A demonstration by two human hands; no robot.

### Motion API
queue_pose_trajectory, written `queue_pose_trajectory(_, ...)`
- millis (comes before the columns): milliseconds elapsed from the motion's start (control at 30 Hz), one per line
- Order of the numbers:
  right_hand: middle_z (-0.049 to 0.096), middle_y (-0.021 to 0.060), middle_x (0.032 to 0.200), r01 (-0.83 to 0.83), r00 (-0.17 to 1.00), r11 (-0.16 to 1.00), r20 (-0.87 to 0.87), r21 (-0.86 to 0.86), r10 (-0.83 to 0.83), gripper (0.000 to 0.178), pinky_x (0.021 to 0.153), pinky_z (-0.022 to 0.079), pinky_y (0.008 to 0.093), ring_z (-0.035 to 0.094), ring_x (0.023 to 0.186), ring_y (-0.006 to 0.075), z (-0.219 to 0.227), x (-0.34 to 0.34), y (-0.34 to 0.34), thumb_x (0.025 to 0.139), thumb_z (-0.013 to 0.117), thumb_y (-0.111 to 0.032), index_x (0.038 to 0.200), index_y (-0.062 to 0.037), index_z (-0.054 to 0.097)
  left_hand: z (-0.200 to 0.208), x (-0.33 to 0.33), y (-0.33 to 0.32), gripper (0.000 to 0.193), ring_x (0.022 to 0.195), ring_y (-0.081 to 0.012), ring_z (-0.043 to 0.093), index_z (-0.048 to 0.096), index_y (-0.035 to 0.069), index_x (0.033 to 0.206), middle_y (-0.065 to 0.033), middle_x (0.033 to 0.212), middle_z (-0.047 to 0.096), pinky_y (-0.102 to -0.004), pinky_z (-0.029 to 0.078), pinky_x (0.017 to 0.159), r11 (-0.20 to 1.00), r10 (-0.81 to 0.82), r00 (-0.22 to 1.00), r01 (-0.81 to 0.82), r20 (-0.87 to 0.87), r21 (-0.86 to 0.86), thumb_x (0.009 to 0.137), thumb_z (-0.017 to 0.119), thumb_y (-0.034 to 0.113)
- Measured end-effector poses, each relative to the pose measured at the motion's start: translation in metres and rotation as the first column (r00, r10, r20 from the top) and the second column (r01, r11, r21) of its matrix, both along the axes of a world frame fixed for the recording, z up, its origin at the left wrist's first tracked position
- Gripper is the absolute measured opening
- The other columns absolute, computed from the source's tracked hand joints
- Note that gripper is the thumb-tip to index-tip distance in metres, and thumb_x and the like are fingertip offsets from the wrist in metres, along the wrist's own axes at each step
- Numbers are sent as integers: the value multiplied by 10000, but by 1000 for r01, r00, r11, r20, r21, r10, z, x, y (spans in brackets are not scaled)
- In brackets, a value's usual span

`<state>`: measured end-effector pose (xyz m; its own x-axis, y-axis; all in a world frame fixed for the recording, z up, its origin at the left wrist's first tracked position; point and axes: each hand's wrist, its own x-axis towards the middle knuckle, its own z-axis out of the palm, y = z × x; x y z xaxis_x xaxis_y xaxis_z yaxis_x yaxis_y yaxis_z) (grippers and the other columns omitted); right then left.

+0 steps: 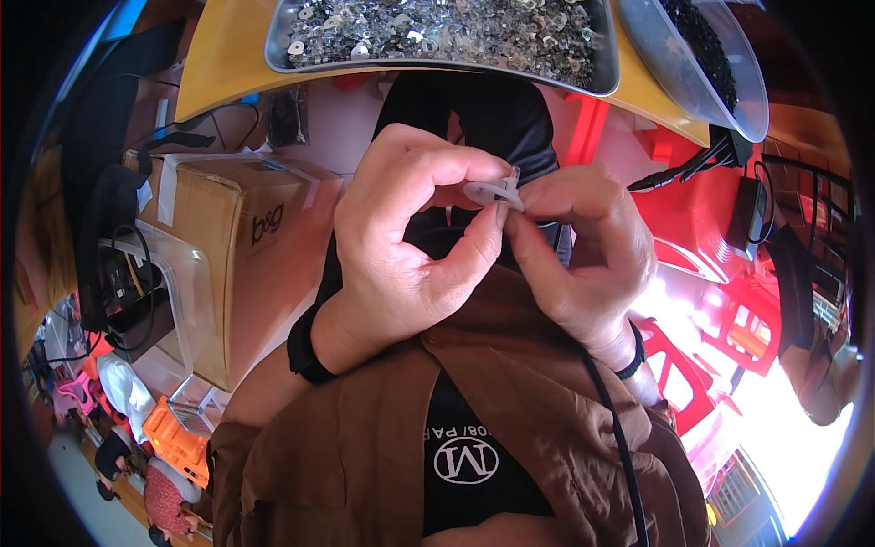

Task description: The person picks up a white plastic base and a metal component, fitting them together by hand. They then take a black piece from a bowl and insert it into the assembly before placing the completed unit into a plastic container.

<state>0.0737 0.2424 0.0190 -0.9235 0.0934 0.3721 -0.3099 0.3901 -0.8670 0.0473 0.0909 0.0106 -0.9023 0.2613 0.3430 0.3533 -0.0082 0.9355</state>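
Note:
Above my lap, my left hand [401, 237] pinches a small translucent white plastic piece [483, 193], round and flat with a short clear stem sticking up. The thumb and index finger of my right hand [583, 246] close on the right side of the same piece. Both hands meet at it, fingertips almost touching. Whether it is one part or two joined together is too small to tell. Just beyond my hands, a metal tray [605, 87] heaped with small clear and shiny pieces stands on a yellow tabletop [219, 64].
A clear plastic bowl [743, 109] of small black pieces sits at the table's right. To my left stand a cardboard box [210, 301] and a clear plastic bin [182, 264]. Red plastic stools [684, 228] are at the right. Other people [169, 492] appear far off at lower left.

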Motion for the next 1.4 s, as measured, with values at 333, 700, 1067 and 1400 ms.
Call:
queue_pose_trajectory(333, 587, 45, 700, -72, 963, 984, -244, 163, 111, 252, 540, 494, 275, 612, 639, 199, -2, -7, -1, 579, 688, 107, 649, -69, 521, -8, -1, -6, 293, 805, -138, 575, 538, -44, 903, -113, 942, 503, -228, 521, 701, 989, 50, 982, -74, -179, -126, 649, 641, -150)
queue_pose_trajectory(700, 592, 13, 763, 23, 945, 902, 303, -432, 121, 212, 659, 506, 222, 609, 734, 79, 0, 2, 7, 710, 689, 96, 769, -37, 535, -1, 1, -8, 202, 856, -140, 605, 577, -59, 1029, -87, 968, 531, -253, 524, 776, 977, -136, 965, 92, 224, 195, 829, 605, -70)
queue_pose_trajectory(1067, 560, 73, 879, -134, 937, 966, 291, -219, 196, 238, 722, 505, 254, 577, 824, 126, 10, 1, 12, 730, 648, 148, 868, -6, 530, 0, -2, -4, 174, 817, -142, 628, 614, -26, 962, -86, 927, 566, -229, 533, 677, 989, -70, 988, 51, 138, 138, 797, 654, -66)
queue_pose_trajectory(1400, 560, 77, 783, -216, 953, 964, 181, -158, 243, 140, 568, 489, 268, 608, 648, 171, 13, -10, 5, 726, 662, 61, 792, -18, 568, 8, -4, -17, 147, 651, -131, 522, 632, 6, 801, -69, 785, 549, -224, 428, 566, 993, 56, 993, -45, 107, -105, 714, 699, -92)
